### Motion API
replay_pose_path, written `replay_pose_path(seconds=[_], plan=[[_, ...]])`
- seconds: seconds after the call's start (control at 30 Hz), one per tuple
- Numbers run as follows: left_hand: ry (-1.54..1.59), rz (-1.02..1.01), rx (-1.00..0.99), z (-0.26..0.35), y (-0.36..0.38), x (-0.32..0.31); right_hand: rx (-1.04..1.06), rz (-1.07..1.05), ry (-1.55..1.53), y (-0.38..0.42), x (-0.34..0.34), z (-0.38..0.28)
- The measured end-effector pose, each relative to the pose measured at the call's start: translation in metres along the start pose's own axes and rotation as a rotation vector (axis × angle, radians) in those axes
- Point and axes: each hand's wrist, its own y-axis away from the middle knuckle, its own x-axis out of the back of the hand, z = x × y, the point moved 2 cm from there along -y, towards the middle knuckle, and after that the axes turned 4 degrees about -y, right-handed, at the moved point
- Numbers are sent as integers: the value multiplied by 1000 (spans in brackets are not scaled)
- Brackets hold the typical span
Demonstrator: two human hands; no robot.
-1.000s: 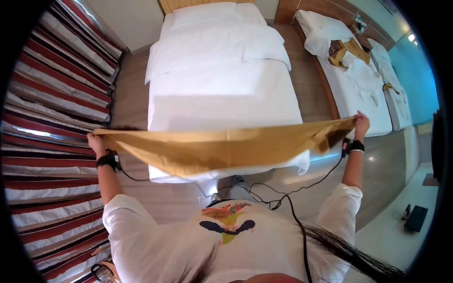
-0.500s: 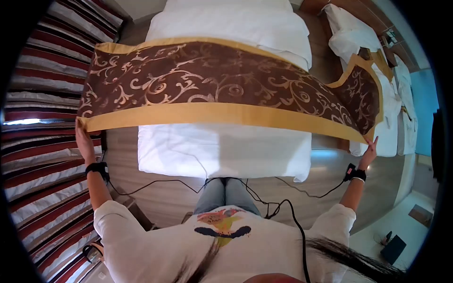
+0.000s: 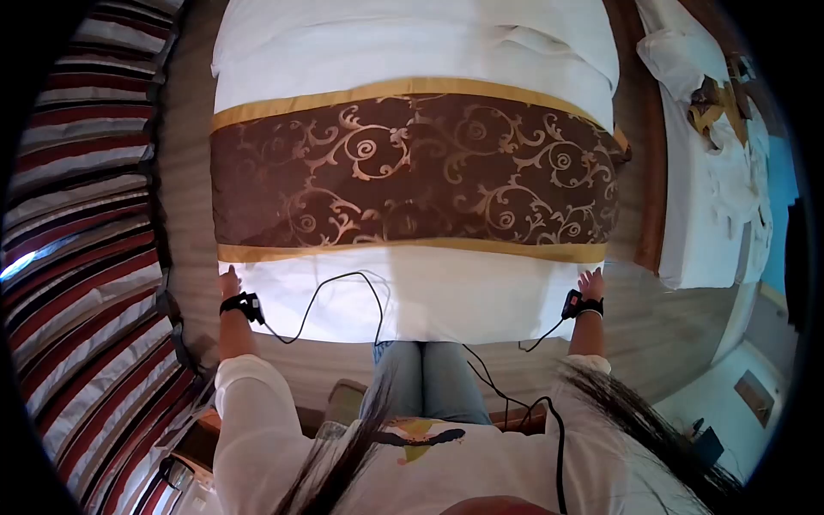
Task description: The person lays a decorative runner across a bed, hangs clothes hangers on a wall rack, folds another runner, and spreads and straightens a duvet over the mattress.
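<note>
A brown bed runner with a gold scroll pattern and gold borders lies across the white-covered bed, its ends hanging at both sides. My left hand is at the bed's left edge, just below the runner's near gold border, fingers stretched forward and nothing visible in them. At the opposite edge, my right hand is just below the border's right corner with its fingers apart. Both wrists carry black strapped devices with cables.
Striped curtains hang along the left. To the right stands a second bed with rumpled white bedding and a wooden side board. A black cable runs down my shirt. Wooden furniture stands at lower left.
The runner, earlier stretched in the air between my two hands, has come down onto the bed. My hands have let go of its corners and moved inward and lower.
</note>
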Motion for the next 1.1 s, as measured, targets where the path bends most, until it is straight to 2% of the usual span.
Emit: replay_pose_path(seconds=[0.03,0.07,0.1,0.17,0.23,0.27,0.3,0.37,0.4,0.43,0.5,0.53,0.57,0.63,0.67,0.7,0.77,0.83,0.87,0.9,0.97,1.0,1.03,1.07,1.1], plan=[[288,-100,196,2,18,-13,-26,81,-65,14,-13,-2],[512,-111,184,-1,22,-23,-29,82,-57,15,-24,1],[689,-137,299,5,27,-33,-84,106,-156,14,-32,3],[819,-92,381,26,59,-50,-136,133,-255,1,-33,12],[878,-146,370,-2,21,-71,-284,-238,-225,-43,-14,38],[942,-195,351,-12,8,-82,-193,-142,-134,-30,-25,36],[938,-202,357,-12,8,-87,-190,-134,-132,-20,-27,36],[1009,-440,288,-9,10,-97,43,77,54,-3,-22,33],[892,-417,201,6,31,-94,46,83,52,5,-21,38],[869,-485,165,-21,4,-102,31,107,46,13,-20,42],[821,-615,88,-20,5,-104,5,151,33,17,-15,43],[846,-448,323,-31,11,-115,-88,33,-124,18,-16,47],[835,-414,228,-13,38,-116,-88,35,-131,24,-20,46],[861,-549,93,-17,43,-128,-130,9,-212,43,-32,41],[946,-488,176,-14,47,-128,86,-195,-179,24,-13,54],[950,-469,200,-25,37,-132,97,-192,-190,31,-15,51],[887,-464,170,-86,-21,-145,1,78,-265,53,-15,44],[792,-546,94,-135,-81,-164,-170,-99,-170,56,16,49],[900,-195,223,-99,-38,-125,-129,-38,-196,82,21,38],[916,-83,299,-30,54,-100,-89,23,-220,111,24,27],[828,-94,59,12,106,-70,21,-66,-330,128,77,25],[837,-108,37,26,131,-56,-57,-114,-308,108,121,32],[770,-174,-138,42,158,-40,-137,-162,-285,96,155,35],[693,-238,-315,55,186,-23,-129,-163,-314,116,172,28],[687,-274,-347,64,211,-10,-102,-37,-337,141,192,19]])
